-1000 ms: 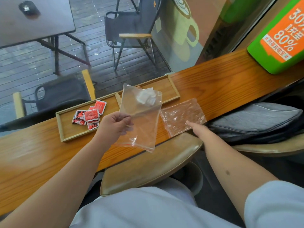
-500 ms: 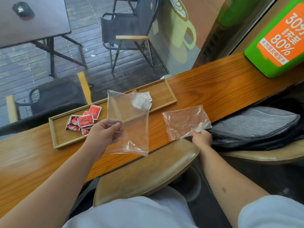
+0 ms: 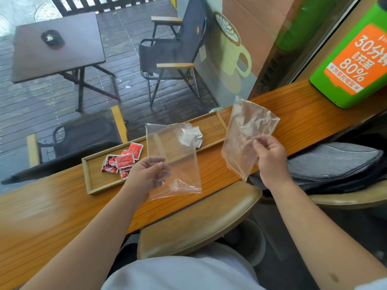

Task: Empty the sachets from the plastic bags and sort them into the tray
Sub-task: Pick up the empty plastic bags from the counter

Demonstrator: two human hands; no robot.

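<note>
A long wooden tray [image 3: 94, 181] lies on the counter. Several red sachets [image 3: 122, 161] are heaped in its left compartment, and several white sachets [image 3: 191, 136] lie in its right one, partly seen through plastic. My left hand [image 3: 146, 174] pinches a clear zip bag [image 3: 176, 162] with a red seal line, holding it above the counter in front of the tray. My right hand [image 3: 270, 158] grips a second, crumpled clear bag [image 3: 245, 135] lifted off the counter. Both bags look empty.
The wooden counter [image 3: 52, 210] runs along a window. A green and orange charging station [image 3: 354, 65] stands at its far right. A grey bag [image 3: 335, 162] lies on a seat to the right, and a tan stool [image 3: 199, 218] sits below my hands.
My right hand has taken hold of the second bag on the counter and lifted it upright. The left hand still holds its bag, now a little lower.
</note>
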